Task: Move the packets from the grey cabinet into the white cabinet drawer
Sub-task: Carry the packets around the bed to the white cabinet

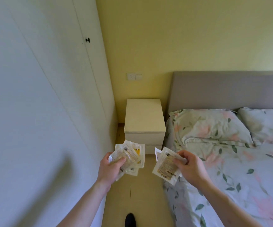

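My left hand [110, 169] grips a fanned bunch of several clear and white packets [133, 154], one with a yellow patch. My right hand [189, 166] pinches a second bunch of packets [165, 164] with printed labels. Both hands hover over the floor in front of the white cabinet [144, 118], a small bedside unit whose two drawer fronts [142, 138] are shut. The lower drawer front is partly hidden behind the packets. No grey cabinet is in view.
A tall white wardrobe [50, 79] with a black knob [87, 40] lines the left side. A bed with floral bedding [230, 161] and a grey headboard [227, 89] fills the right. A narrow strip of floor [140, 194] runs between them; a dark shoe [130, 219] shows below.
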Demonstrator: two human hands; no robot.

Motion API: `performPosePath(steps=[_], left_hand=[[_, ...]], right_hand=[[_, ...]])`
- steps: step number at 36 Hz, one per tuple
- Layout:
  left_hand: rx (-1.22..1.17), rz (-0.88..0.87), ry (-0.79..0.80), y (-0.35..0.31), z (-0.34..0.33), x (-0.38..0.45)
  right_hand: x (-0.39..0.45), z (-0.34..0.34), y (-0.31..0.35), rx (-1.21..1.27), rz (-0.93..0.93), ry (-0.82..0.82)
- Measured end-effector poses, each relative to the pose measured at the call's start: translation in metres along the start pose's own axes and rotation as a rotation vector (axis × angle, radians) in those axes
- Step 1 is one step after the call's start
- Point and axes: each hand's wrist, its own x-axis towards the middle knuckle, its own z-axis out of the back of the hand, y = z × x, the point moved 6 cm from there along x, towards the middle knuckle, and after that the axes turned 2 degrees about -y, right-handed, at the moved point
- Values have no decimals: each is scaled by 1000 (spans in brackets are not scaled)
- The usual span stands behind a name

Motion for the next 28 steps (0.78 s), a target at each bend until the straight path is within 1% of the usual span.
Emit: performPosePath(steps=[6, 11, 16, 22, 28], left_hand=[[68, 52, 52, -18, -25, 104], [95, 112, 52, -29, -52, 173], [120, 149, 30, -38, -88, 244], [120, 208, -24, -43, -129, 321], [217, 249, -53, -41, -167, 398]], right_hand=[[83, -10, -2, -8, -105, -29], [136, -8, -10, 32, -202, -64], [202, -4, -22, 48, -272, -43], [306, -5, -42, 54, -357, 6], [418, -19, -64, 61, -449, 67]])
